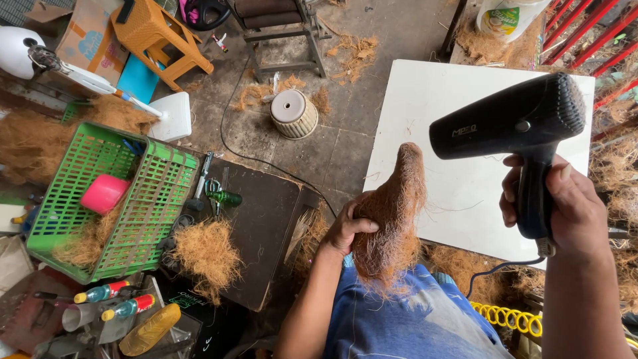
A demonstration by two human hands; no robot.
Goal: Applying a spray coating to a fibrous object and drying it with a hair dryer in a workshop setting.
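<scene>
My left hand (347, 229) grips a long brown shape of coconut fibre (396, 206), held upright above my lap, its narrow end pointing up. My right hand (561, 206) holds a black hair dryer (512, 123) by its handle. The dryer's nozzle points left, towards the top of the fibre shape, a short gap away. Its cord (495, 269) hangs down below my right hand. Behind both lies a white board (458, 106).
A green plastic basket (143, 213) with fibre and a pink cup (103, 193) stands at left. A loose fibre clump (207, 252) and green scissors (219, 194) lie on a dark board. Glue bottles (113, 299), an orange stool (159, 36) and a small white pot (293, 113) are around.
</scene>
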